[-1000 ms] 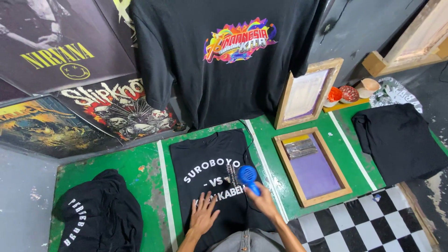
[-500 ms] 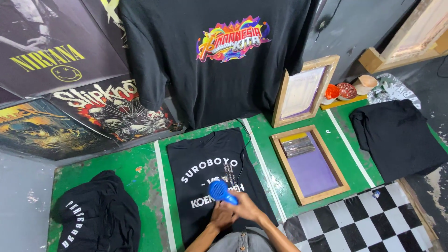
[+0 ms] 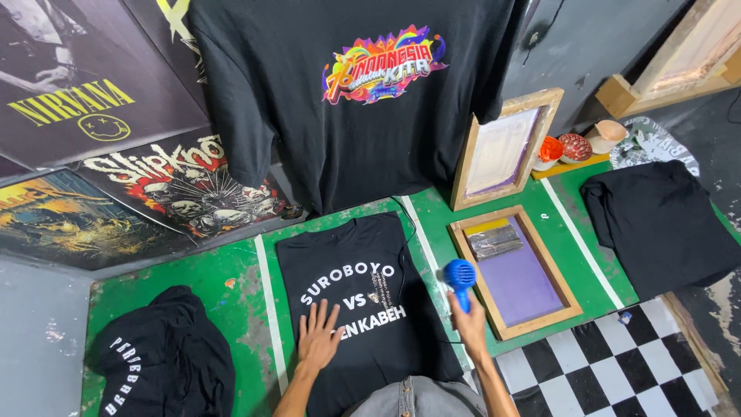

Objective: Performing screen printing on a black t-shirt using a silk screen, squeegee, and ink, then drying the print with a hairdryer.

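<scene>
Left hand [image 3: 318, 337] flat, fingers spread, pressing the black printed T-shirt [image 3: 363, 309] on the green desk [image 3: 224, 286]. Right hand [image 3: 469, 323] grips the blue hair dryer [image 3: 460, 276] (beside the shirt's right edge). Beyond, a wooden screen frame [image 3: 515, 270] lies flat.

Posters on the wall, two printing screens on the green desk.
Dark rectangular band posters w/ yellow, white & red artwork [image 3: 116, 147] hang overlapped at upper left. Wood-framed rectangular printing screen w/ pale mesh [image 3: 505, 147] leans upright vs. the back wall, centre-right. Second wood-framed rectangular screen w/ purple mesh [image 3: 515, 270] lies flat just in front of it, a strip of yellow tape along its top edge.
</scene>
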